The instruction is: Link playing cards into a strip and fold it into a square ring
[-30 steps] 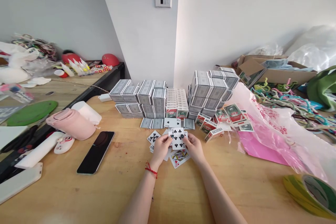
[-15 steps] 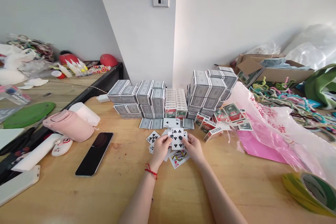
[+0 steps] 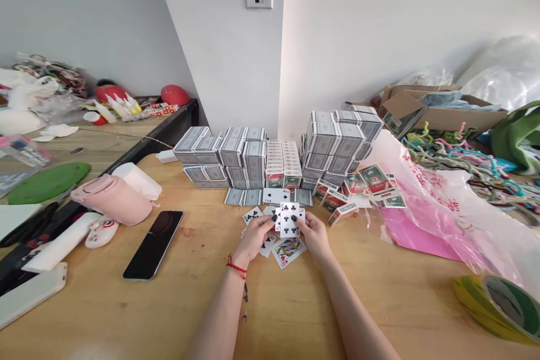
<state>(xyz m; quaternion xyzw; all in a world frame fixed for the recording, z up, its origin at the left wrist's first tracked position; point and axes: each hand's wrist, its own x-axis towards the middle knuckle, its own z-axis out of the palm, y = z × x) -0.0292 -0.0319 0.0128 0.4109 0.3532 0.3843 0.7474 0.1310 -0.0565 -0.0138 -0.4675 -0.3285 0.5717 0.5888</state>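
Note:
My left hand and my right hand both pinch a small stack of playing cards, held face up above the wooden table; the top card shows clubs. A red string circles my left wrist. Under my hands lie loose cards: a queen of hearts, a club card and a two of spades. Behind them stand stacks of boxed card decks, with taller stacks to the right.
A black phone, a pink pouch and white items lie at left. Loose red-green card boxes, a pink plastic bag, coloured cords and a cardboard box fill the right. A tape roll sits front right.
Both hands have lifted the held cards slightly and shifted them right and away; the club card on the table is more exposed. Nothing else has moved.

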